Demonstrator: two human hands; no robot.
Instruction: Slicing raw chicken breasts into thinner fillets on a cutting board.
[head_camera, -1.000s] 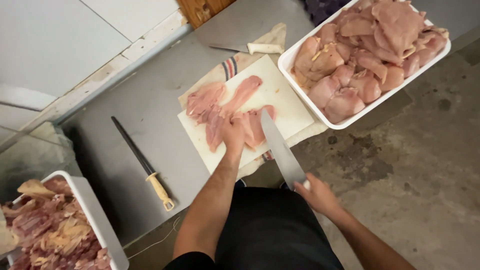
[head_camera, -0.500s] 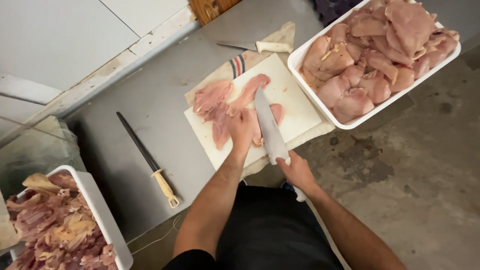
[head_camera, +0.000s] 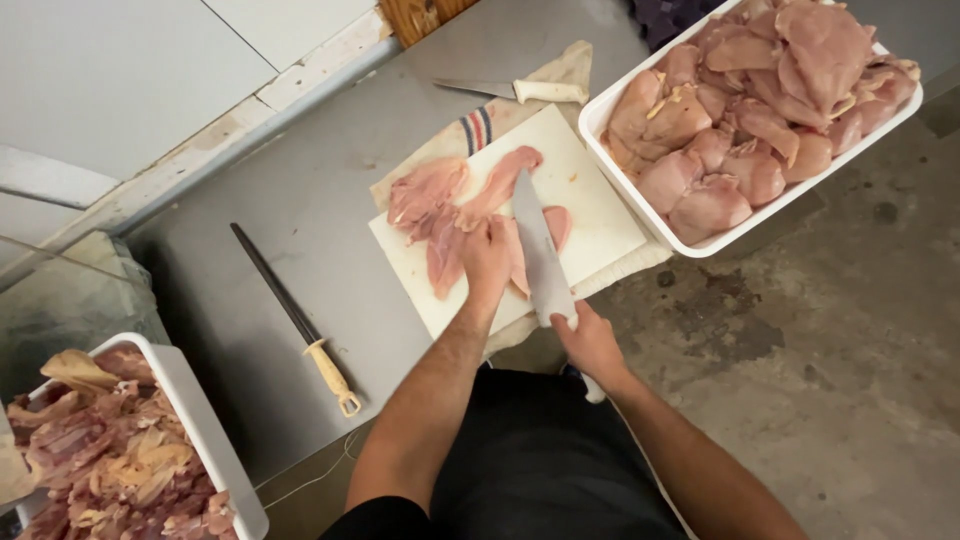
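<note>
Steel knife (head_camera: 540, 248) in right hand (head_camera: 592, 345), tip pointing away (seemingly across chicken (head_camera: 462, 222))

A honing steel (head_camera: 290, 315) with a pale handle lies on the grey metal counter (head_camera: 330, 200); a second knife (head_camera: 515, 90) rests on a striped cloth (head_camera: 478, 130); white tubs (head_camera: 215, 455) of raw poultry flank both ends.

Butchery kitchen: steel counter (head_camera: 300, 200), trays of raw chicken (head_camera: 760, 120).

The knife (head_camera: 540, 250) has swung onto the chicken (head_camera: 450, 215) beside the left hand (head_camera: 487, 255).
</note>
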